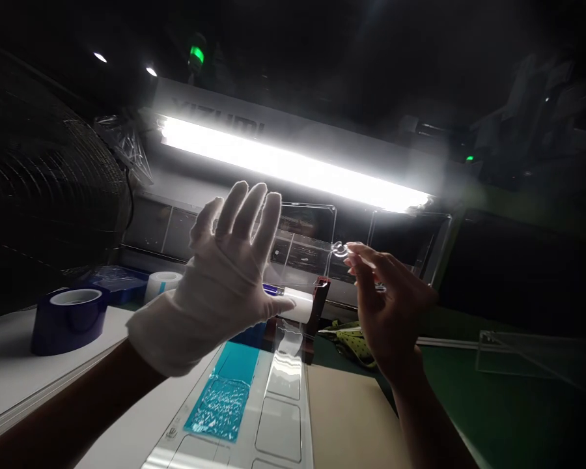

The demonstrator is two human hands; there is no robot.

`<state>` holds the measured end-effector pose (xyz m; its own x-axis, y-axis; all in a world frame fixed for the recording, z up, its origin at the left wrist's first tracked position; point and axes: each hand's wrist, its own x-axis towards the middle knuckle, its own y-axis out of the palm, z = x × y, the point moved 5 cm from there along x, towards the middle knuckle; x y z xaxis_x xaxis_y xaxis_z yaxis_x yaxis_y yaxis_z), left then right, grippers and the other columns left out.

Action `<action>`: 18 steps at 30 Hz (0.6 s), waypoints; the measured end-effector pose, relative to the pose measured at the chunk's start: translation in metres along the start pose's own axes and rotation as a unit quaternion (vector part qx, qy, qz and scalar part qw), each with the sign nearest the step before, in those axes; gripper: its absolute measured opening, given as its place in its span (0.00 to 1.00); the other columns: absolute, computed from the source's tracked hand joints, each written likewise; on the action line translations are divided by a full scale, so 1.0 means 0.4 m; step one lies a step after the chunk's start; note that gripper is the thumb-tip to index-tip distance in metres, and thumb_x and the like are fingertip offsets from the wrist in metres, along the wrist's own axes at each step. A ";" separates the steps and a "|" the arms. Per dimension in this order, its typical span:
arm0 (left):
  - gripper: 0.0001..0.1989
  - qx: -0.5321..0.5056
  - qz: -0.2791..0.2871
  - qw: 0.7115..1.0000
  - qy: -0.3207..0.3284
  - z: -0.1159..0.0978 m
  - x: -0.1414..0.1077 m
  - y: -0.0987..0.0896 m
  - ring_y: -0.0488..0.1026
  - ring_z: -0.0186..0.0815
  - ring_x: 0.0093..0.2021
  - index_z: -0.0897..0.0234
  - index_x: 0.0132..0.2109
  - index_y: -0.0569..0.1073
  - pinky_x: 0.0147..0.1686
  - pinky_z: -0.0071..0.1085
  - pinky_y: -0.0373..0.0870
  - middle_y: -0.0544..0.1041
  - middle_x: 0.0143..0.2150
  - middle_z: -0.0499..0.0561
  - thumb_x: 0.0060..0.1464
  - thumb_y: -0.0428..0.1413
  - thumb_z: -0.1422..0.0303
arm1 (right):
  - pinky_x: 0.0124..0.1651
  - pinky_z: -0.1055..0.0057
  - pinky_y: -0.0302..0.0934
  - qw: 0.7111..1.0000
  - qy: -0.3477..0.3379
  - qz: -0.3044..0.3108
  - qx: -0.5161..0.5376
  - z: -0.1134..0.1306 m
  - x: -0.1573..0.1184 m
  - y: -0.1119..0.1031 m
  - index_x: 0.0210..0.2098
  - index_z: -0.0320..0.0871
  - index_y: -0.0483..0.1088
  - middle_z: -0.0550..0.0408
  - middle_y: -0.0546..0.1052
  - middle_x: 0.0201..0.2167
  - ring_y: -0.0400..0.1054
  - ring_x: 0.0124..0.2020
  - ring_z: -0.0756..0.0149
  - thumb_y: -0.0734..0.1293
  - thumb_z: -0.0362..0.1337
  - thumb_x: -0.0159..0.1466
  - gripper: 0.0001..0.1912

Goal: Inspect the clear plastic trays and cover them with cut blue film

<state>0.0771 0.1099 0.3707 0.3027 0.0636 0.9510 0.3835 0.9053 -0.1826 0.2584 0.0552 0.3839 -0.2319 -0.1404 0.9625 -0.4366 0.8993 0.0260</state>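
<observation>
My left hand (227, 273), in a white glove, is raised with its fingers stretched and spread and its thumb pointing right. My bare right hand (388, 296) pinches the curled end of a clear plastic piece (310, 251) between thumb and fingertips. The piece is thin and see-through, reaching leftward to the gloved hand. Whether the glove touches its left end I cannot tell, as the fingers and palm cover that part. Behind it, a bright tube lamp (293, 166) shines through.
A dark blue tape roll (68, 326) and a white roll (164, 283) stand at left. A turquoise film strip (219, 397) lies on a white outlined sheet (278, 426), beside a tan board (354, 417). Another white roll (300, 305) and a green patterned pouch (349, 340) sit behind.
</observation>
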 end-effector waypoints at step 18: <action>0.63 0.001 -0.011 0.998 -0.060 0.046 0.059 0.007 0.31 0.57 0.71 0.72 0.69 0.28 0.67 0.57 0.31 0.38 0.72 0.66 0.46 0.52 0.35 | 0.30 0.71 0.69 0.999 0.033 -0.016 0.002 -0.056 0.003 -0.014 0.41 0.46 0.75 0.57 0.81 0.32 0.75 0.30 0.69 0.65 0.34 0.67 0.07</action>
<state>0.0693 0.1215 0.3971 0.1876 0.0935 0.9778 0.3880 0.9075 -0.1612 0.2801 0.0593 0.3909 -0.1595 -0.1411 0.9771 -0.4469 0.8928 0.0560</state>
